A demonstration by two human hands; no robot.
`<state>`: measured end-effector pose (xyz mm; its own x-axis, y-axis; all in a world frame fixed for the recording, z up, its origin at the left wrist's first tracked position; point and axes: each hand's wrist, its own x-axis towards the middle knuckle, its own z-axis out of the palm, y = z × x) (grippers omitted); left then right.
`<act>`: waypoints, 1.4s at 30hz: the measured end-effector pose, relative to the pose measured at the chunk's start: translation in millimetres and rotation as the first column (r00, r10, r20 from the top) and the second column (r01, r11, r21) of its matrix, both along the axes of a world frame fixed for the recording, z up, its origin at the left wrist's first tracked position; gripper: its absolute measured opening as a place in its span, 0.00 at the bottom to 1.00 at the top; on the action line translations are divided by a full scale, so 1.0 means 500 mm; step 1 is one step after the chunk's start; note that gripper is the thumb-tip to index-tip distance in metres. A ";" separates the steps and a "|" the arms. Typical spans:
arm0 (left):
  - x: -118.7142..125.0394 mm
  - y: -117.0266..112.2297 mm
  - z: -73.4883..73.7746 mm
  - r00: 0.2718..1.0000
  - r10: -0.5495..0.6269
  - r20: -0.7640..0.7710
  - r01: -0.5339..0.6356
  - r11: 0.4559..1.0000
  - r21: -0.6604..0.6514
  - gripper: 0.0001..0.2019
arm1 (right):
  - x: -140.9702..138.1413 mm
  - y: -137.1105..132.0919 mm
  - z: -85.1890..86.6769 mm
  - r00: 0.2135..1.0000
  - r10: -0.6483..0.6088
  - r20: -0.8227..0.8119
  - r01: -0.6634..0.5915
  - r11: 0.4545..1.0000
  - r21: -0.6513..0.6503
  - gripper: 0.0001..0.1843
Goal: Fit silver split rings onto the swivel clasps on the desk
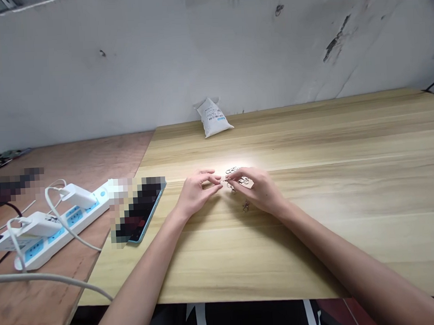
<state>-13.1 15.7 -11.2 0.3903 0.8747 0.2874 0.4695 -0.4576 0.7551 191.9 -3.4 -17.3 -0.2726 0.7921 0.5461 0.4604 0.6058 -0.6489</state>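
Over the light wood table, my left hand pinches a small metal ring between thumb and fingertips. Facing it, my right hand is closed in a pinch on a small metal clasp, its shape partly hidden by the fingers. Ring and clasp nearly meet; I cannot tell whether they are joined. Several metal key-ring clasps lie under and behind my right hand, partly covered by it. One separate clasp rests on the table below my right palm.
A white plastic packet with a printed label sits against the wall. Left of my hands lies a phone, partly blurred out. A white power strip with plugged-in chargers and cables occupies the brown board at the left.
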 end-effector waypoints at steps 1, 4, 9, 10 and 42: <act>0.001 0.000 0.002 1.000 -0.005 -0.017 0.005 0.999 0.035 0.04 | 0.000 0.000 0.002 1.000 -0.009 0.008 0.009 1.000 0.020 0.03; 0.004 0.001 0.006 0.998 -0.012 -0.064 0.021 0.988 0.151 0.03 | 0.000 0.001 0.007 0.999 0.000 0.040 -0.002 0.998 0.063 0.03; 0.004 0.000 0.005 0.993 -0.035 -0.110 0.056 0.978 0.200 0.02 | -0.001 0.004 0.005 0.998 -0.036 0.056 0.032 0.997 0.075 0.04; 0.005 -0.001 0.005 0.992 -0.039 -0.120 0.062 0.978 0.198 0.02 | -0.001 0.005 0.003 0.997 -0.052 0.054 0.048 0.996 0.070 0.04; 0.010 -0.007 0.014 0.995 0.027 0.100 -0.023 0.999 -0.044 0.03 | -0.008 0.001 -0.014 0.979 0.005 0.206 -0.035 0.990 0.140 0.06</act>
